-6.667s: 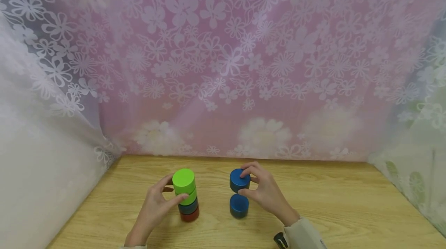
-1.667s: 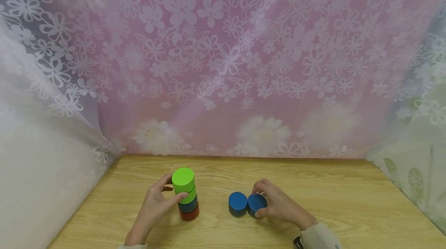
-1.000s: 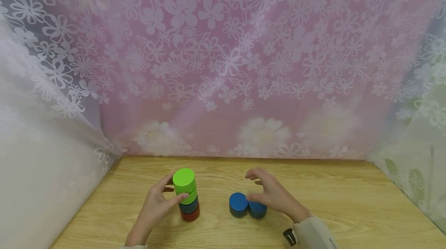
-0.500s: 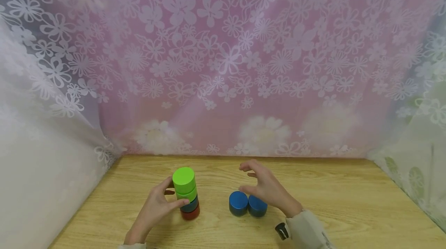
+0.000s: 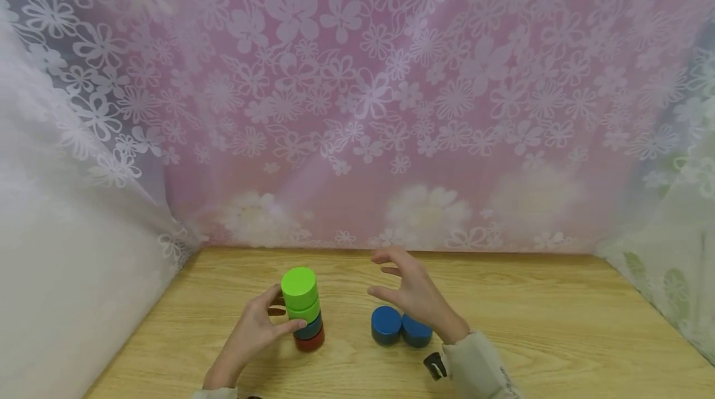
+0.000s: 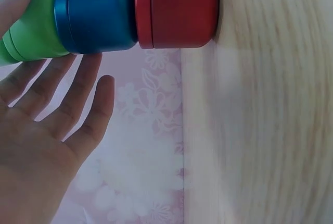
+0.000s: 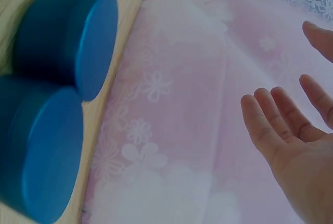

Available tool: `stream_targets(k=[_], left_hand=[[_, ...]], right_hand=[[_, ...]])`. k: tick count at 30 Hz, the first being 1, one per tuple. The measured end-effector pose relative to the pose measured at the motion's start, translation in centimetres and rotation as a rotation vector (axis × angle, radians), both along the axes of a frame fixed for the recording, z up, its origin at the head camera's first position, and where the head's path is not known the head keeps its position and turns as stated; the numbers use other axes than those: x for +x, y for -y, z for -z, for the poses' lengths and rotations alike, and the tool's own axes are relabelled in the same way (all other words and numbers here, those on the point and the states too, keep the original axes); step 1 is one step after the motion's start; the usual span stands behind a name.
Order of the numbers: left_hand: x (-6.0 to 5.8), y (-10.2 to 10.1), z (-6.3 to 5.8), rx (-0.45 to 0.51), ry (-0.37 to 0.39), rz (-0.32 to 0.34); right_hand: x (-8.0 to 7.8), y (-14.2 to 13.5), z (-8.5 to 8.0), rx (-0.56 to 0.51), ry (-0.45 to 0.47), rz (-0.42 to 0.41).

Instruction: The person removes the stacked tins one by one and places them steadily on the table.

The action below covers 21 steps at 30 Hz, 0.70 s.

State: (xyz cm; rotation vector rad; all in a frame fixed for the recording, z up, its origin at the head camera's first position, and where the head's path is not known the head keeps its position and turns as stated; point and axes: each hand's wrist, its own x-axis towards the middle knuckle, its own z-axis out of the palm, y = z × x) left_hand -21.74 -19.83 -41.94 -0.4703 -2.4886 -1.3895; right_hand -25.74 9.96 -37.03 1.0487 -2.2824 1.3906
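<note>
My left hand holds an upright stack of round tins, thumb in front and fingers behind. At the bottom is a red tin, under a blue tin and bright green pieces; seams show around the red and blue tins. My right hand hovers with parted, slightly bent fingers and nothing between them. Below it, two more blue tins stand side by side, touching: the left blue tin and the right blue tin, partly hidden by my wrist.
The tins stand on a light wood-grain table. A pink flowered curtain hangs along its back edge, with pale cloth on the left side and more on the right. A black strap piece hangs by my right sleeve.
The blue tin my right hand held stands beside the other blue one, released. That hand has risen and moved left. My left thumb has slid down the stack, from green to blue.
</note>
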Motion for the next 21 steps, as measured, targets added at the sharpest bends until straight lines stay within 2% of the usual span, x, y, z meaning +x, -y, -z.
stream_targets(k=[12, 21], left_hand=[[0.0, 0.1, -0.2, 0.007, 0.039, 0.002], [0.1, 0.0, -0.4, 0.032, 0.063, 0.005]], right_hand=[[0.1, 2.6, -0.2, -0.057, 0.05, -0.065], [0.2, 3.7, -0.3, -0.077, 0.048, -0.102]])
